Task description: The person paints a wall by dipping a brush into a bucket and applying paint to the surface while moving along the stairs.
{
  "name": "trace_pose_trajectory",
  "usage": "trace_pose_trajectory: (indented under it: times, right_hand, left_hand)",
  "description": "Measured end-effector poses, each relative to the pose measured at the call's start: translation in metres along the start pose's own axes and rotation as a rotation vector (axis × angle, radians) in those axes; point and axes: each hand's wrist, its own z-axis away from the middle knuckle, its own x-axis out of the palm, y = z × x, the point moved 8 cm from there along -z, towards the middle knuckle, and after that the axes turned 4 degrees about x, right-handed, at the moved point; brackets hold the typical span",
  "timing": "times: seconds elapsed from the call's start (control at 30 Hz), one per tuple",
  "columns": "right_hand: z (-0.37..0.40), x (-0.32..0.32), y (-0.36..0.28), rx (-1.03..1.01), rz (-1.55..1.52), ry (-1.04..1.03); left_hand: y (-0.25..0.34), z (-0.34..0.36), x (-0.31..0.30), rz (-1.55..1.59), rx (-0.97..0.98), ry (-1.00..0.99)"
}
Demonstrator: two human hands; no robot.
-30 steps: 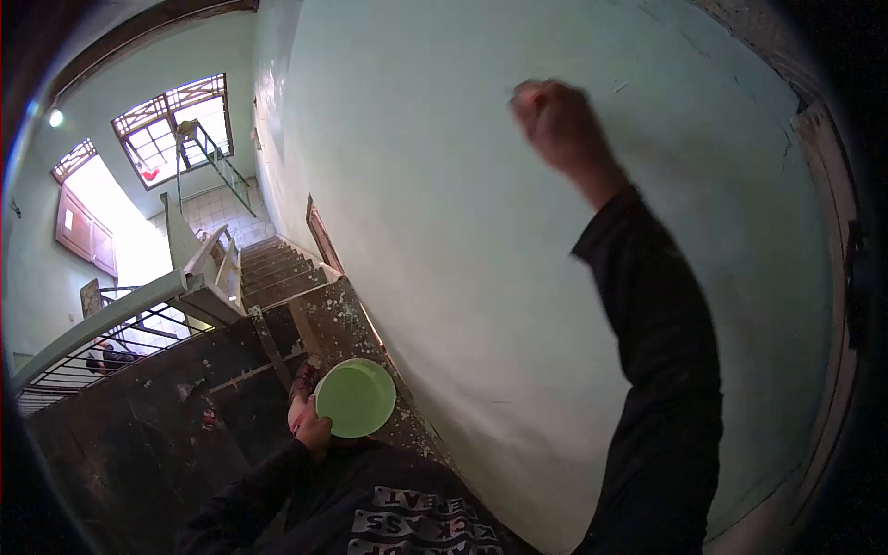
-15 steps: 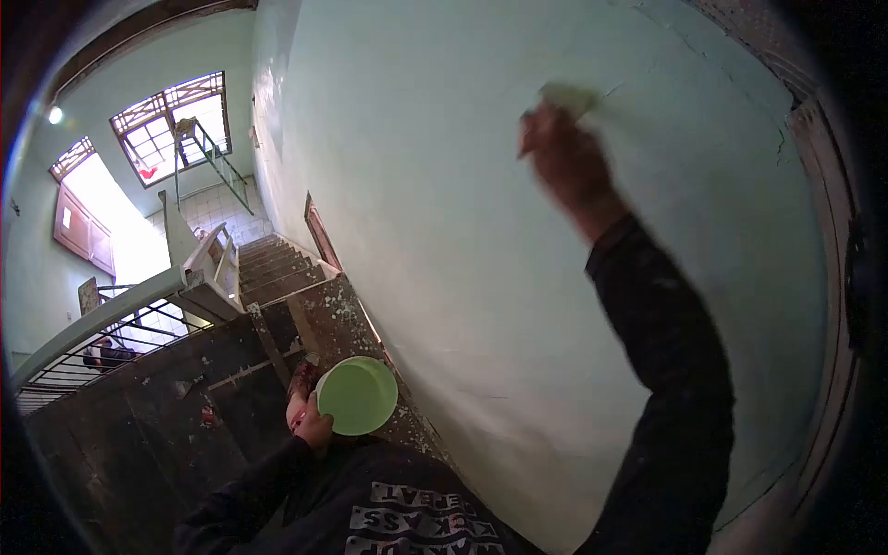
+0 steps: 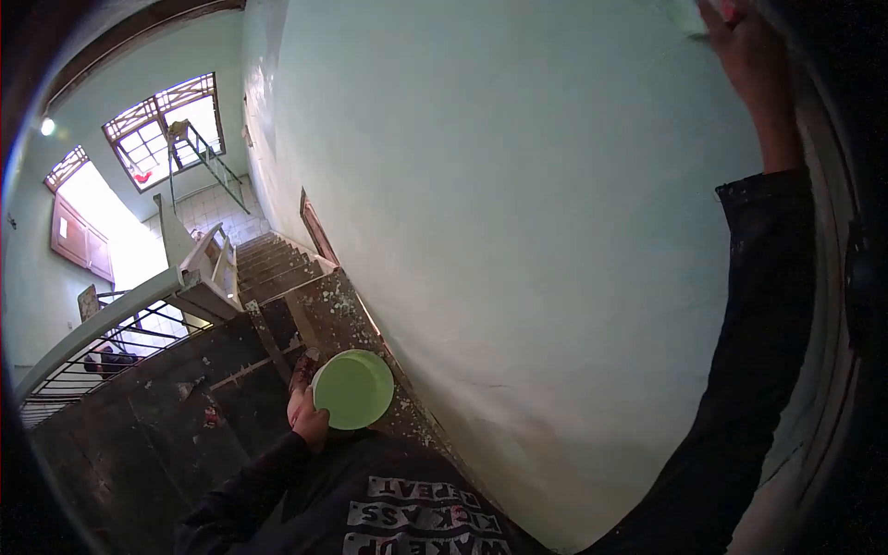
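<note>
My left hand [image 3: 314, 426] is closed on the rim of a round tub [image 3: 353, 389] of pale green paint, held in front of my body. My right hand [image 3: 754, 57] is raised high at the upper right, against the pale green wall [image 3: 536, 203]. Closed in it is a paintbrush [image 3: 688, 17] with pale, paint-coated bristles and a bit of red at the handle. The top frame edge cuts off part of the brush and hand. A bare foot [image 3: 297, 402] shows just beyond my left hand.
Below lies a dark, paint-spattered floor [image 3: 157, 462]. Stairs [image 3: 270, 265] lead down along the wall, beside a railing [image 3: 102, 319]. On the lower level a green stepladder [image 3: 215, 155] stands by a bright window [image 3: 148, 143]. A wooden frame [image 3: 823, 231] edges the wall on the right.
My right hand has swept up and to the right across the wall with the paintbrush. The tub in my left hand has stayed almost in place, and the view has shifted slightly.
</note>
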Motion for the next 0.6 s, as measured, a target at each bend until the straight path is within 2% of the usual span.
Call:
trace_pose_trajectory:
  times: [0.03, 0.1, 0.17, 0.2, 0.23, 0.27, 0.3, 0.33, 0.37, 0.4, 0.47, 0.5, 0.53, 0.57, 0.6]
  right_hand:
    - [-0.002, -0.001, -0.002, 0.0, -0.001, -0.003]
    - [0.004, 0.029, -0.009, -0.06, 0.026, -0.418]
    - [0.068, 0.071, -0.026, -0.3, -0.357, -0.255]
    - [0.115, 0.053, -0.061, -0.455, -0.502, -0.106]
    - [0.162, 0.069, -0.086, -0.363, -0.548, -0.443]
    - [0.208, 0.067, -0.112, -0.321, -0.583, -0.571]
    - [0.244, 0.054, -0.144, -0.49, -0.281, -0.644]
    - [0.262, 0.036, -0.158, -0.477, -0.508, -0.73]
    - [0.272, 0.031, -0.162, -0.424, -0.618, -0.839]
    - [0.267, 0.035, -0.156, -0.425, -0.613, -0.831]
    - [0.254, 0.059, -0.12, -0.195, -0.721, -0.95]
    - [0.225, 0.068, -0.09, -0.091, -0.77, -0.832]
    - [0.189, 0.065, -0.056, -0.095, -0.884, -0.665]
    - [0.149, 0.058, -0.029, -0.217, -0.717, -0.593]
    - [0.11, 0.053, 0.0, -0.081, -0.623, -0.659]
  left_hand:
    - [0.006, 0.003, 0.003, 0.056, -0.041, -0.018]
    - [0.01, 0.005, 0.004, 0.023, -0.059, -0.03]
    - [0.006, 0.004, 0.002, -0.013, -0.07, -0.042]
    - [-0.008, 0.001, 0.0, -0.156, -0.123, -0.045]
    - [-0.02, 0.0, -0.003, -0.299, -0.177, -0.048]
    - [-0.024, 0.0, -0.004, -0.3, -0.175, -0.046]
    - [-0.021, -0.001, -0.002, -0.155, -0.092, -0.034]
    - [-0.017, -0.003, -0.001, -0.01, -0.006, -0.026]
    - [-0.02, -0.008, -0.001, -0.01, 0.003, -0.028]
    - [-0.023, -0.015, -0.004, -0.037, 0.045, -0.007]
    - [-0.035, -0.022, -0.009, -0.094, 0.114, 0.03]
    - [-0.04, -0.023, -0.011, -0.128, 0.144, 0.042]
    - [-0.04, -0.023, -0.011, -0.163, 0.174, 0.051]
    - [-0.041, -0.023, -0.009, -0.169, 0.173, 0.041]
    - [-0.041, -0.023, -0.007, -0.184, 0.177, 0.036]
